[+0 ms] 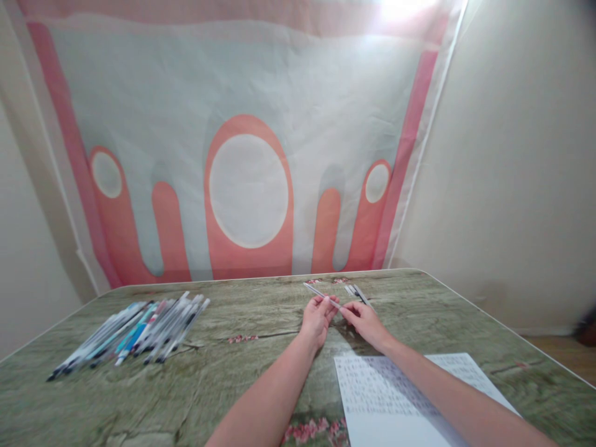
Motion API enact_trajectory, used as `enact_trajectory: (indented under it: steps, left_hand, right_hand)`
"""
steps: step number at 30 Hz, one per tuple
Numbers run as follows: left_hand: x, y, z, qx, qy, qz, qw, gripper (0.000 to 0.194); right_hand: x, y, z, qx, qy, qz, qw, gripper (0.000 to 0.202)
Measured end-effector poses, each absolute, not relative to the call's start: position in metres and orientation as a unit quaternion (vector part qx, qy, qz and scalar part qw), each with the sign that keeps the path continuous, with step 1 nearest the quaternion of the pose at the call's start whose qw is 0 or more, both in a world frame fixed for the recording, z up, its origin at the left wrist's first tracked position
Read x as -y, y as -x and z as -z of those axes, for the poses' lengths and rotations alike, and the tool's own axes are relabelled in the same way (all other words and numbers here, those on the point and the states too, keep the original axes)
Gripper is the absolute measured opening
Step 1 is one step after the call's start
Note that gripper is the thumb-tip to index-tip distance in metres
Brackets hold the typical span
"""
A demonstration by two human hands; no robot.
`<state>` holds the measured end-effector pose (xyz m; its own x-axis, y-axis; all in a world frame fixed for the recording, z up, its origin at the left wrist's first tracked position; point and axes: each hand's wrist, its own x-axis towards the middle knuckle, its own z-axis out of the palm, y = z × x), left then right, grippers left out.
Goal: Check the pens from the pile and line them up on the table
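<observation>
Both hands meet over the table's far middle on one thin, pale pen [313, 288]. My left hand [316, 321] pinches it along its middle, and the pen's far end points up and left. At the near right end, the fingertips of my right hand [366, 324] are closed on the pen. My fingers cover that end, so I cannot see whether a cap is there. Just beyond my right hand lie a few more pens or pen parts [362, 294], partly hidden behind the fingers.
A wide pile of pens [135, 329], mostly clear with dark tips, some blue and pink, lies at left. A sheet of paper [382, 422] with rows of writing lies under my right forearm. The wood-patterned table [242, 385] ends at a printed cloth backdrop [316, 112].
</observation>
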<state>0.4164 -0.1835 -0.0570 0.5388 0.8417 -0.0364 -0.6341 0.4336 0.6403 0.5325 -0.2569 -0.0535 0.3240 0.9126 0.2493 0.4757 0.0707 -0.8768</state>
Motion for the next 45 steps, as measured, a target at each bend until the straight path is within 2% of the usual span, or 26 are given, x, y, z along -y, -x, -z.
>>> enact_trajectory:
  steps: [4,11,18,23,29,38,41,45]
  left_hand:
    - [0.183,-0.416,0.058,-0.181,-0.295,-0.443,0.827,0.022]
    - [0.184,-0.417,0.056,-0.19,-0.302,-0.455,0.816,0.022]
    - [0.185,-0.416,0.057,-0.195,-0.311,-0.462,0.807,0.025]
    - [0.186,-0.415,0.055,-0.192,-0.324,-0.468,0.799,0.027]
    - [0.186,-0.415,0.053,-0.203,-0.325,-0.473,0.793,0.027]
    - [0.186,-0.416,0.053,-0.21,-0.326,-0.472,0.792,0.027]
    - [0.179,-0.415,0.052,-0.212,-0.314,-0.496,0.781,0.026]
    - [0.153,-0.403,0.049,-0.245,-0.274,-0.588,0.721,0.021]
  right_hand:
    - [0.257,-0.533,0.053,0.532,0.655,-0.252,0.473,0.045]
    - [0.255,-0.534,0.058,0.553,0.642,-0.186,0.497,0.034]
    - [0.257,-0.532,0.053,0.557,0.643,-0.231,0.472,0.04]
    - [0.254,-0.535,0.061,0.559,0.636,-0.189,0.497,0.028]
    - [0.255,-0.533,0.059,0.556,0.63,-0.204,0.503,0.022]
    - [0.26,-0.529,0.051,0.563,0.632,-0.213,0.489,0.024]
    - [0.26,-0.53,0.053,0.566,0.641,-0.198,0.479,0.025]
    - [0.26,-0.53,0.054,0.585,0.655,-0.164,0.449,0.024]
